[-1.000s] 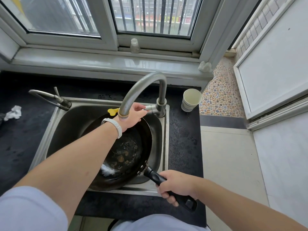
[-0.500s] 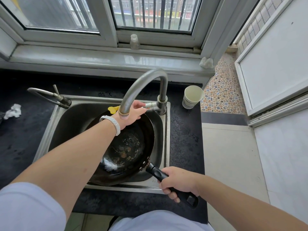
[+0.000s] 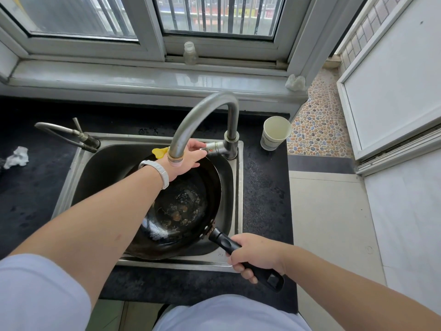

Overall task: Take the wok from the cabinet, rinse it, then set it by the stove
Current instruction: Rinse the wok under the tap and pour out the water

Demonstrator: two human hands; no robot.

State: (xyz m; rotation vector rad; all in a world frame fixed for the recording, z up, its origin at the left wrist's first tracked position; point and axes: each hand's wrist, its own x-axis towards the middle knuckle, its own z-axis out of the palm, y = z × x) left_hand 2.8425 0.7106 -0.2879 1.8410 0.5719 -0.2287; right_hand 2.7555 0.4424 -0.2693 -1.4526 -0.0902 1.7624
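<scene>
The black wok (image 3: 181, 211) sits tilted in the steel sink (image 3: 239, 187), its rim close to the basin's right wall. The right hand (image 3: 257, 255) wraps the wok handle (image 3: 224, 242), which juts over the front rim. The left hand (image 3: 188, 158) pinches the faucet lever (image 3: 212, 147) beneath the curved spout (image 3: 202, 111). Print on the paper cup (image 3: 274, 139) is too small to read. The dark counter (image 3: 35, 199) spreads wider at left, holding a crumpled tissue (image 3: 16, 156).
</scene>
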